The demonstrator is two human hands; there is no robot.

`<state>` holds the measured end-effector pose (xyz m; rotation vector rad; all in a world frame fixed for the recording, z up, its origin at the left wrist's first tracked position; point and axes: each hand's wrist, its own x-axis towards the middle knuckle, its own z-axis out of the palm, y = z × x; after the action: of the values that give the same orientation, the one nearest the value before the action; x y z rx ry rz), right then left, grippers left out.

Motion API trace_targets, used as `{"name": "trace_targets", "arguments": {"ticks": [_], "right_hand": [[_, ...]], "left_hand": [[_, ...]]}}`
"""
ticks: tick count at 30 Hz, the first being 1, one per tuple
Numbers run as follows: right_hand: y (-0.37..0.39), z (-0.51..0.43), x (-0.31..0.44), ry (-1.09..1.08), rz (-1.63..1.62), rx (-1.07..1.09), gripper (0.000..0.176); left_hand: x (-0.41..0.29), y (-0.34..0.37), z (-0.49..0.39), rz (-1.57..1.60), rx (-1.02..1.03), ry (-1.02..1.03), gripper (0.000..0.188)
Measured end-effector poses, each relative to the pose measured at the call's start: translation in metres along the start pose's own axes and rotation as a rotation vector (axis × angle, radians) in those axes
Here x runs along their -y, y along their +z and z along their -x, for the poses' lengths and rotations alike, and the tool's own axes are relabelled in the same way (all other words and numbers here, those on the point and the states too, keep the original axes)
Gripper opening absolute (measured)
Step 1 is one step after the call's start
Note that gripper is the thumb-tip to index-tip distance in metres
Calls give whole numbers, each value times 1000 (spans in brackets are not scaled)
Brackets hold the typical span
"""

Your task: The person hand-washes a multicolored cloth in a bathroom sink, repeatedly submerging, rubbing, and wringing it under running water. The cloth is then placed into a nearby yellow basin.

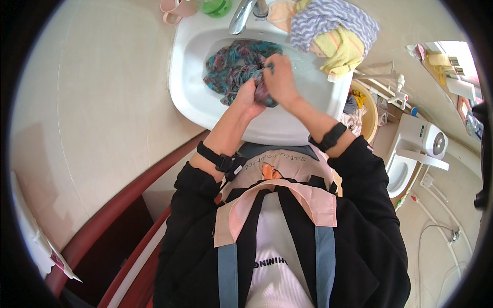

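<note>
A wet patterned cloth [231,69] in teal and dusky purple lies bunched in the white washbasin [188,92]. My left hand [248,100] grips a fold of it from below, near the basin's front. Just to the right, my right hand [280,77] closes its fingers on the same gathered part from above. Both hands are close together, with a wad of the fabric bulging between them. Clear water seems to lie in the basin around the cloth. The fingertips of my left hand are partly hidden by fabric.
A chrome faucet [242,17] rises behind the basin. A pink mug [178,8] and a green bottle [214,7] stand at the back left. Striped and yellow towels [341,46] hang over the right rim. Lower right are a tub of laundry [369,111] and a toilet [402,173].
</note>
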<state>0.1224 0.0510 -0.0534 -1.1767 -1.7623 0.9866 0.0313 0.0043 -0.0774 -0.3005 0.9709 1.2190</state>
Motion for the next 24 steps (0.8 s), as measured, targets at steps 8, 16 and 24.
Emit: {"name": "trace_targets", "arguments": {"ticks": [8,16,24], "right_hand": [[-6,7,-28,-91,152,299,36],[-32,18,19,146,-156,757,28],[-7,14,-10,98,284,408,28]], "left_hand": [[-14,18,24,-6,121,-24,60],[9,-32,6,54,46,-53,56],[22,-26,0,14,69,68,36]]}}
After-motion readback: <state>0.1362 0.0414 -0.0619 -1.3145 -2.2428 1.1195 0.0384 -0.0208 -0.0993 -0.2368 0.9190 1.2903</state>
